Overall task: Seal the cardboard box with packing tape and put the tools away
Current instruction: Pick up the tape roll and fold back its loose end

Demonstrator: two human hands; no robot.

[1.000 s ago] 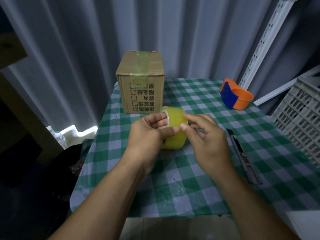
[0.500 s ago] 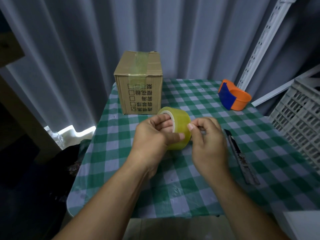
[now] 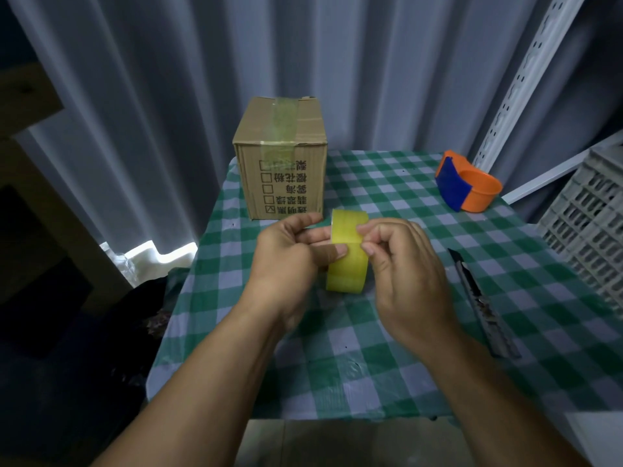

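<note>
A yellowish roll of packing tape [image 3: 347, 264] stands on edge above the table's middle. My left hand [image 3: 290, 257] holds it, fingers through its core and thumb on its face. My right hand [image 3: 404, 264] pinches at the roll's outer surface with thumb and fingertips. The closed cardboard box [image 3: 281, 156] stands at the table's back left, a strip of tape running over its top and down its front. A black utility knife [image 3: 478, 298] lies to the right of my right hand. An orange and blue tape dispenser [image 3: 467, 185] sits at the back right.
The table carries a green and white checked cloth [image 3: 387, 358]. A grey slotted crate [image 3: 590, 224] stands at the right edge. A white perforated rail [image 3: 519, 75] leans behind the dispenser. Grey curtains hang behind, and dark clutter lies left of the table.
The roll has turned in my left hand so its outer band faces me. My right fingers have shifted from its side onto its upper surface. The view has moved slightly closer.
</note>
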